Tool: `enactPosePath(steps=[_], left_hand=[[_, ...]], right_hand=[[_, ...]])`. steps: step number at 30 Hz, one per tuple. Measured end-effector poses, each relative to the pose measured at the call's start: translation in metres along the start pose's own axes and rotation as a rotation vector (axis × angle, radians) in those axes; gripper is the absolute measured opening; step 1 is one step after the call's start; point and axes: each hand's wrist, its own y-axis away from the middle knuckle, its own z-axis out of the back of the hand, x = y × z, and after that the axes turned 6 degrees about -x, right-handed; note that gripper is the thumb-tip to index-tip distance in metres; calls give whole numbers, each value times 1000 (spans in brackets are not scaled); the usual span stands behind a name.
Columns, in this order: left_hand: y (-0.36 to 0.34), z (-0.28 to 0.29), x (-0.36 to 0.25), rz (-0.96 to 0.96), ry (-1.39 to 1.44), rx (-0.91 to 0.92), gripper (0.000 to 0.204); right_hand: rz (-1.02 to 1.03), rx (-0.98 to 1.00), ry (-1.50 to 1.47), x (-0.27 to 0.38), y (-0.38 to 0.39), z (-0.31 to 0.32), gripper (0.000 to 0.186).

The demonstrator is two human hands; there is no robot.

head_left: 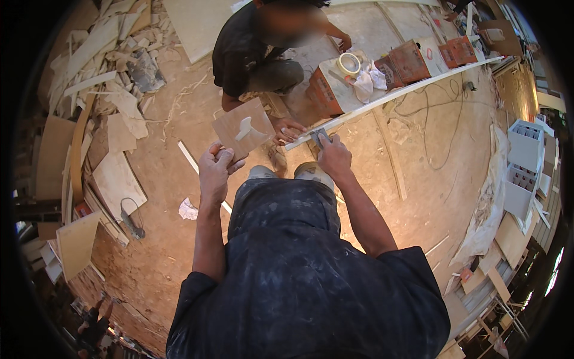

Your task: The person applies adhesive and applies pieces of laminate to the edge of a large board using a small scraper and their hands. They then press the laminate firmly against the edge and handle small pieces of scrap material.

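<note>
On a dusty brown workshop floor (179, 257) strewn with board offcuts (95, 51), a long white strip (394, 96) runs alongside red-sided boxes (409, 63) whose markings are too small to read. The left hand (219, 167) pinches a square wooden board (230, 127) bearing white putty (245, 128); the right hand (335, 158) closes around a grey scraper (320, 136) at the strip's near end

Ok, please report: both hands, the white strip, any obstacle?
Left hand holds wooden board with whitish smear. Right hand holds grey tool by end of white strip. Co-worker's hand close, possible obstacle.
</note>
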Motion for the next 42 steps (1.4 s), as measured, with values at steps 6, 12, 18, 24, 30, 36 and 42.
enactPosePath(steps=[6,12,18,24,30,36,42], left_hand=[[1,-1,-1,5,15,-14,33],[1,-3,0,5,13,-5,33],[2,-4,-1,0,2,-8,33],[2,-4,0,16,0,-3,34],[1,-2,4,26,-19,18,36],[1,-6,4,40,-52,15,37],[1,-8,5,25,-39,23,37]], right_hand=[[-1,-21,-41,2,9,-1,51],[138,-13,-73,-1,3,-8,51],[76,116,57,11,3,7,49],[95,25,8,13,3,0,47],[27,167,57,15,0,13,48],[86,0,-16,10,0,7,38],[55,91,16,10,-2,19,39]])
